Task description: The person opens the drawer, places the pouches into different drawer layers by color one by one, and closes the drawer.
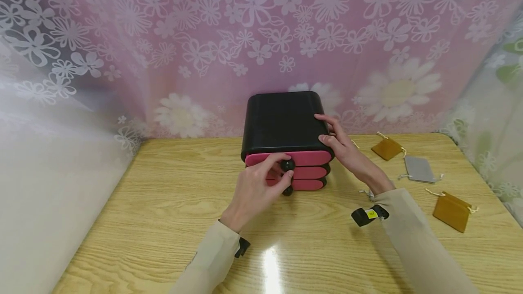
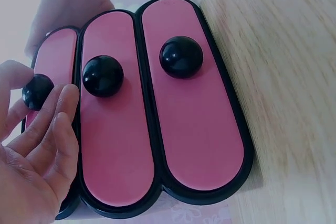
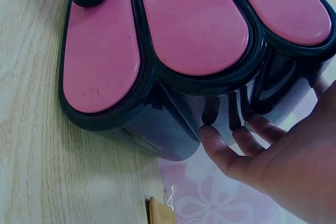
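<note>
A small black drawer cabinet (image 1: 286,119) with three rounded pink drawer fronts (image 2: 118,150) stands on the table. On each front sits a round black knob (image 2: 181,57). My left hand (image 1: 255,189) pinches the top drawer's knob (image 1: 288,165) between thumb and index finger; its other fingers lie near the front in the left wrist view. My right hand (image 1: 347,151) rests on the cabinet's right side, thumb and index finger at the top edge. In the right wrist view its other fingertips touch the glossy black side wall (image 3: 152,129).
To the right lie a brown drawstring pouch (image 1: 387,148), a grey pouch (image 1: 419,169) and another brown pouch (image 1: 451,211). White cords of a further pouch show beside the right wrist. A flowered pink curtain (image 1: 204,58) hangs behind the wooden table (image 1: 163,221).
</note>
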